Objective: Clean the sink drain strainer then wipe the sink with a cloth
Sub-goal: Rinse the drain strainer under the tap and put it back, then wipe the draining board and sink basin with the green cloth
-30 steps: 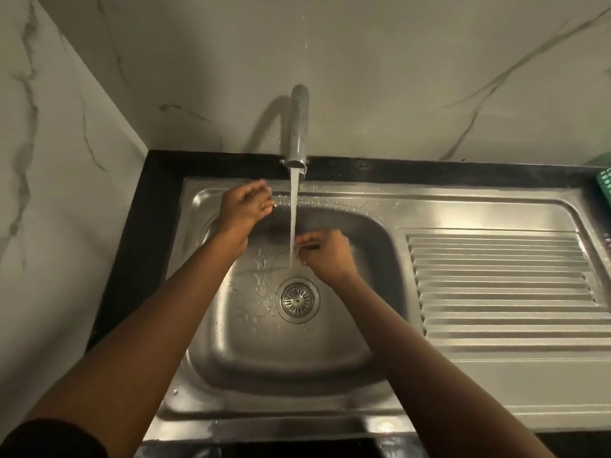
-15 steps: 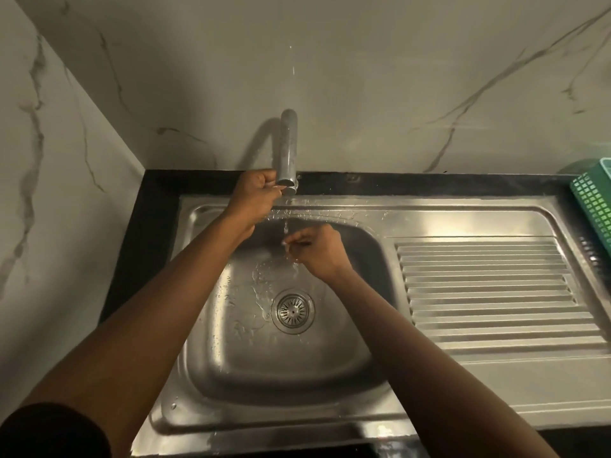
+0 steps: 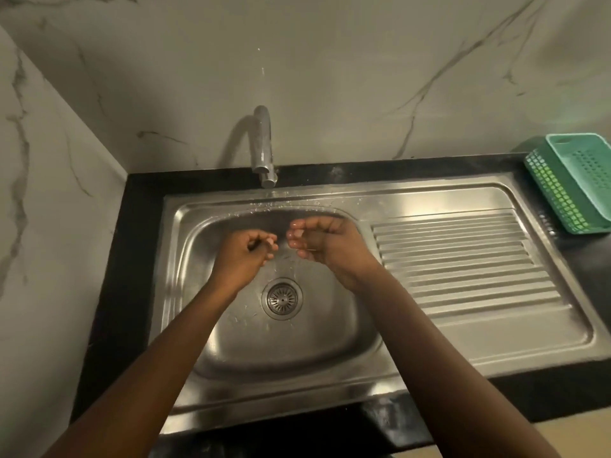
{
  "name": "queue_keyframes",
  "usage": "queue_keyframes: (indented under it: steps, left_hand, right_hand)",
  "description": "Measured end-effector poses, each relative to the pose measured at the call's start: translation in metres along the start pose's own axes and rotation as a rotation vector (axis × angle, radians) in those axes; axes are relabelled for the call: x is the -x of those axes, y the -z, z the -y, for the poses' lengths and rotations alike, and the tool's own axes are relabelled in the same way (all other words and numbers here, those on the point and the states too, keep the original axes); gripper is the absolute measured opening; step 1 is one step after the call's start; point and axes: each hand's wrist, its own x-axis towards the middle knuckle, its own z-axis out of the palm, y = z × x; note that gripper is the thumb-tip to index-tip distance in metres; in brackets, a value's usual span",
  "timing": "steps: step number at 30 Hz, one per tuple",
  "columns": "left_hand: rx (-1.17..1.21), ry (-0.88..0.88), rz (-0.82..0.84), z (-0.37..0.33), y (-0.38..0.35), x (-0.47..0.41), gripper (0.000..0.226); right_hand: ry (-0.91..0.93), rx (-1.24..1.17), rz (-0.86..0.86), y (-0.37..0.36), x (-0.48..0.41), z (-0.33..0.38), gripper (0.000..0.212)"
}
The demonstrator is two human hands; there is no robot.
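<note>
The round metal drain strainer (image 3: 282,298) sits in the drain at the bottom of the wet steel sink (image 3: 297,404). Both my hands hover over the back of the basin, just beyond the strainer and apart from it. My left hand (image 3: 241,256) has its fingers curled in against the thumb, and I see nothing in it. My right hand (image 3: 327,246) is loosely cupped with wet fingertips pointing left, also empty. The two hands are close but not touching. No cloth is in view.
The curved chrome faucet (image 3: 263,143) stands behind the basin with no water running. A ribbed drainboard (image 3: 463,259) lies to the right. A green plastic basket (image 3: 575,180) sits on the black counter (image 3: 132,259) at the far right. Marble walls close off the back and left.
The water stream has stopped. My left hand came off the faucet spout and dropped over the basin. My right hand shifted right and its fingers loosened.
</note>
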Motion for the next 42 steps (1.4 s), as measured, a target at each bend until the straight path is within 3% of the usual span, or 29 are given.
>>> queue_keyframes:
  steps: [4, 5, 10, 16, 30, 36, 42]
  left_hand:
    - [-0.126, -0.023, 0.020, -0.002, -0.021, 0.019, 0.017]
    - [-0.119, -0.022, 0.022, -0.004, -0.028, 0.021, 0.014]
    - [-0.095, -0.060, 0.041, -0.030, -0.072, 0.034, 0.010]
    - [-0.085, -0.130, 0.184, -0.075, -0.151, 0.041, 0.011]
    - [-0.015, -0.197, 0.243, -0.187, -0.373, 0.045, 0.015]
    - [-0.037, -0.188, 0.278, -0.213, -0.435, 0.051, 0.020]
    - [-0.064, -0.163, 0.276, -0.219, -0.468, 0.047, 0.018]
  right_hand:
    - [-0.004, 0.748, -0.048, 0.018, 0.029, -0.029, 0.033]
    - [-0.014, 0.789, -0.058, 0.025, 0.036, -0.032, 0.033]
    - [-0.020, 0.631, -0.198, 0.067, 0.070, -0.026, 0.027]
    - [0.045, 0.484, -0.364, 0.138, 0.105, -0.004, 0.015]
    - [0.050, 0.360, -0.594, 0.409, 0.161, 0.000, 0.023]
    - [-0.038, 0.369, -0.736, 0.515, 0.150, -0.015, 0.035]
    - [-0.178, 0.614, -0.743, 0.590, 0.109, -0.028, 0.048]
